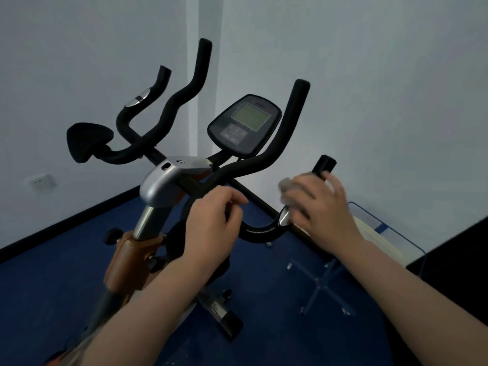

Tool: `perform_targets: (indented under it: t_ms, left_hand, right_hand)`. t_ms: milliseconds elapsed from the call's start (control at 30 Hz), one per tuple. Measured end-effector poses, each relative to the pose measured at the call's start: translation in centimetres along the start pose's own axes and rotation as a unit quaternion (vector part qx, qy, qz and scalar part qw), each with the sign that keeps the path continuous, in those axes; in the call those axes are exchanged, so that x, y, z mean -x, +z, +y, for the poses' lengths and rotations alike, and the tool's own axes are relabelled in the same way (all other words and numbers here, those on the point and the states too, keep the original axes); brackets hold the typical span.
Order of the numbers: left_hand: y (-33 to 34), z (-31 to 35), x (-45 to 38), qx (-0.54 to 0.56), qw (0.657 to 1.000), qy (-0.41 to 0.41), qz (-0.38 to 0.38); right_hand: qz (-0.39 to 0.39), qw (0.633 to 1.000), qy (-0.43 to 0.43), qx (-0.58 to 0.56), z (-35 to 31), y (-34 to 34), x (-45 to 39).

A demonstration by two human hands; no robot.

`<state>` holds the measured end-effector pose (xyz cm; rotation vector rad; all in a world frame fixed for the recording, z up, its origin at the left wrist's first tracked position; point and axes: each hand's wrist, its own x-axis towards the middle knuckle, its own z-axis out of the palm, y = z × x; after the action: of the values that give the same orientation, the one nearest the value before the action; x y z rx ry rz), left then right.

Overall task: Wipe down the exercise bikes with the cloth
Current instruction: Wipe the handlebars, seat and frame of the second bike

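Below the console (244, 124): exercise bike handlebar (260, 229)
Right hand (320, 207): fingers curled round a grey cloth (286, 184), pressing it on the handlebar's right grip
Left hand (211, 220): curled on the handlebar's middle bar

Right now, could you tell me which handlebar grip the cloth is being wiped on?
The near right grip: the right hand presses the cloth there; the others stand untouched.

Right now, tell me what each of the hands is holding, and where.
The right hand presses a bunched grey cloth onto the handlebar's right grip. The left hand curls round the handlebar near its centre.
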<state>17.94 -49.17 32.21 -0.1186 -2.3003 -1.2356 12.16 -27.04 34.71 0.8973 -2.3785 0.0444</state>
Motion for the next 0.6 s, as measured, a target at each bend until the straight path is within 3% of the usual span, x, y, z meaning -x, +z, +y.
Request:
perform_targets:
  t_ms: [67, 100, 233, 333, 400, 500, 600]
  left_hand:
    - [0.5, 0.1, 0.1, -0.054, 0.998, 0.003, -0.013]
    - [0.6, 0.0, 0.2, -0.075, 0.997, 0.004, -0.012]
    - [0.6, -0.3, 0.2, -0.096, 0.995, 0.005, -0.011]
    - [0.7, -0.3, 0.3, -0.094, 0.995, -0.01, -0.007]
    - [0.7, -0.3, 0.5, -0.082, 0.996, -0.023, 0.008]
    - [0.6, -0.5, 0.7, -0.062, 0.997, -0.021, 0.037]
    - [0.2, -0.5, 1.0, -0.074, 0.996, -0.013, 0.057]
  right_hand:
    - [0.022, 0.998, 0.062, -0.015, -0.2, 1.2, 0.7]
    - [0.023, 0.998, 0.053, -0.032, -0.9, 2.1, 1.3]
    - [-0.024, 0.99, -0.13, -0.041, -0.6, 2.4, 1.3]
    - [0.015, 0.998, -0.029, -0.047, 1.8, 1.3, -0.5]
    - [0.028, 0.997, 0.046, -0.057, -0.3, 1.6, 0.0]
    - [-0.035, 0.996, -0.045, -0.062, -4.1, 2.7, 1.6]
    - [-0.105, 0.985, -0.12, -0.064, -2.3, 1.3, 0.9]
